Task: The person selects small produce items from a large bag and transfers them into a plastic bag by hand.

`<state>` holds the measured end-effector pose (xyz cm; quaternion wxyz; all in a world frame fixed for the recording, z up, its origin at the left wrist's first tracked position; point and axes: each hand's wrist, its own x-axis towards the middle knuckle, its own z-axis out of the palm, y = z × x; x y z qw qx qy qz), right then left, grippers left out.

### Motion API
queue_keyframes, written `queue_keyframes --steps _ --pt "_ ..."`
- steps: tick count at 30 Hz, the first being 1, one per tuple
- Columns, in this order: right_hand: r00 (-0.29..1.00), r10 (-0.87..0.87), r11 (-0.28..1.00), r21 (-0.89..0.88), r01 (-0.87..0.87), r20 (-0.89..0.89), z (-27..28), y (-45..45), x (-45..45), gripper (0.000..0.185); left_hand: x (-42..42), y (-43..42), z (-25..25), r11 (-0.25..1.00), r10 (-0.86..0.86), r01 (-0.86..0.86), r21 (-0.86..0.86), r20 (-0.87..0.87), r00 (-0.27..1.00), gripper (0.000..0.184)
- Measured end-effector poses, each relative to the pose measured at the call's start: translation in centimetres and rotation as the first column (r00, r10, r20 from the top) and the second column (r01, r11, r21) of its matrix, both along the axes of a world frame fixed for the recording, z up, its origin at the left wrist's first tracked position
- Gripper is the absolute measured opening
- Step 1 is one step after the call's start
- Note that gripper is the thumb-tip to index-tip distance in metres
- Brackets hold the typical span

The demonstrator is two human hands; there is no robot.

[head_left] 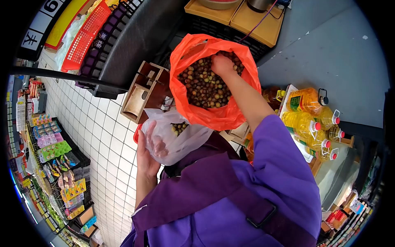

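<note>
A large red plastic bag (242, 51) stands wide open in front of me, full of small round brown and green fruits (205, 84) that look like jujubes. My right hand (222, 65) reaches into it from the right; its fingertips are hidden among the fruits, so I cannot see whether they grip any. Below and to the left, my left hand (147, 154) holds a thin white plastic bag (181, 144), with part of the hand showing through the film. Some greener fruits (179, 129) lie inside this bag, close to the red bag's lower rim.
A wooden box with compartments (144, 90) stands left of the red bag. Bottles of yellow oil (302, 123) crowd the right side. Yellow-brown trays (257, 24) sit beyond the bag. Stocked shelves (61, 164) line the far left, across the white tiled floor (109, 164).
</note>
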<state>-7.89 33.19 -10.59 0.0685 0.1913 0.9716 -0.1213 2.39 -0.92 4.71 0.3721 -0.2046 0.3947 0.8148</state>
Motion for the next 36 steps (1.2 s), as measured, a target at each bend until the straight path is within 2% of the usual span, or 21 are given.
queue_keyframes --steps 2,4,6,8,9,11,14,18,20,21,23,24,26,27,28,29,30,32,34,35,36 --pt "0.998 -0.009 0.999 -0.035 0.011 0.059 -0.1 0.3 -1.0 0.025 0.2 -0.1 0.0 1.0 -0.006 0.006 -0.013 -0.013 1.0 0.06" --pt "0.978 -0.017 0.981 -0.188 0.057 0.207 0.8 0.7 -1.6 0.021 0.4 0.1 0.1 0.999 0.005 -0.005 -0.032 0.003 1.0 0.06" --pt "0.986 -0.016 0.978 -0.2 0.05 0.163 0.5 1.4 -1.5 0.019 0.4 0.3 0.1 0.999 0.017 -0.016 -0.041 0.014 1.0 0.06" --pt "0.977 0.085 0.936 -0.352 -0.01 0.198 0.6 1.9 -1.3 0.024 0.5 0.3 0.2 0.999 0.028 -0.027 -0.025 0.033 0.999 0.053" --pt "0.977 0.085 0.936 -0.351 -0.01 0.197 0.4 2.0 -1.2 0.024 0.5 0.3 0.1 0.999 0.028 -0.027 -0.025 0.032 0.999 0.053" --pt "0.993 0.092 0.887 -0.46 -0.048 0.073 -0.4 2.0 -0.7 0.025 0.5 0.2 0.0 1.0 0.007 -0.007 0.001 0.012 1.0 0.053" --pt "1.0 -0.014 0.901 -0.433 0.016 0.007 -1.0 1.0 -0.7 0.033 0.7 0.3 0.0 1.0 0.007 -0.007 0.0 0.021 1.0 0.053" --pt "0.998 -0.063 0.928 -0.369 0.054 -0.013 -1.6 0.2 -0.5 0.03 0.9 0.0 0.0 1.0 -0.017 0.017 -0.016 0.009 1.0 0.058" --pt "0.99 0.004 0.913 -0.404 -0.06 -0.138 -2.3 0.9 -0.3 0.027 1.0 0.1 0.2 0.999 -0.019 0.019 -0.026 0.012 1.0 0.057" --pt "0.99 0.004 0.913 -0.404 -0.061 -0.139 -2.2 1.1 0.1 0.027 1.0 0.0 0.2 0.999 -0.019 0.019 -0.027 0.011 1.0 0.057" --pt "0.974 -0.224 0.622 -0.772 0.128 -0.019 -1.5 1.4 1.0 0.023 1.2 0.0 0.1 0.999 0.025 -0.025 -0.028 0.032 0.999 0.053" --pt "0.975 -0.223 0.625 -0.77 0.129 -0.018 -1.2 1.3 1.1 0.023 1.2 0.0 0.1 0.999 0.026 -0.026 -0.024 0.034 0.999 0.053" --pt "0.914 -0.404 0.342 -0.92 0.19 0.039 -0.8 1.1 1.2 0.018 1.3 0.1 0.0 0.999 0.021 -0.02 -0.027 0.025 0.999 0.053" --pt "0.915 -0.401 0.343 -0.92 0.19 0.039 -0.7 0.6 1.4 0.018 1.3 0.1 0.0 0.999 0.024 -0.024 -0.026 0.026 0.999 0.053" --pt "0.962 -0.228 0.663 -0.747 0.04 -0.151 -0.7 -0.1 1.6 0.017 1.3 0.1 0.0 0.999 0.005 -0.004 -0.034 0.02 1.0 0.055" --pt "0.962 0.004 0.875 -0.465 -0.135 -0.272 -0.7 -0.6 1.6 0.016 1.3 0.1 0.0 0.999 -0.017 0.017 -0.042 0.013 1.0 0.057" --pt "0.962 0.003 0.875 -0.465 -0.134 -0.272 -0.7 -0.9 1.3 0.016 1.2 0.2 0.0 0.999 -0.018 0.018 -0.043 0.013 1.0 0.057" --pt "0.993 0.03 0.896 -0.437 -0.076 -0.112 -1.0 -1.3 0.7 0.022 1.3 0.3 0.1 0.998 -0.01 0.011 -0.057 0.01 1.0 0.057" --pt "0.988 0.055 0.906 -0.409 -0.111 -0.146 -1.0 -0.6 0.8 0.021 1.2 0.1 0.1 0.999 0.004 -0.004 -0.046 0.011 1.0 0.055" --pt "0.981 -0.167 0.709 -0.703 0.05 -0.099 -0.1 -0.2 1.4 0.02 1.2 0.0 0.1 0.999 0.025 -0.025 -0.034 0.017 1.0 0.052" --pt "0.936 -0.351 0.4 -0.901 0.169 0.02 0.4 0.3 2.0 0.019 1.2 0.0 0.0 0.999 0.029 -0.029 -0.028 0.014 0.999 0.052"
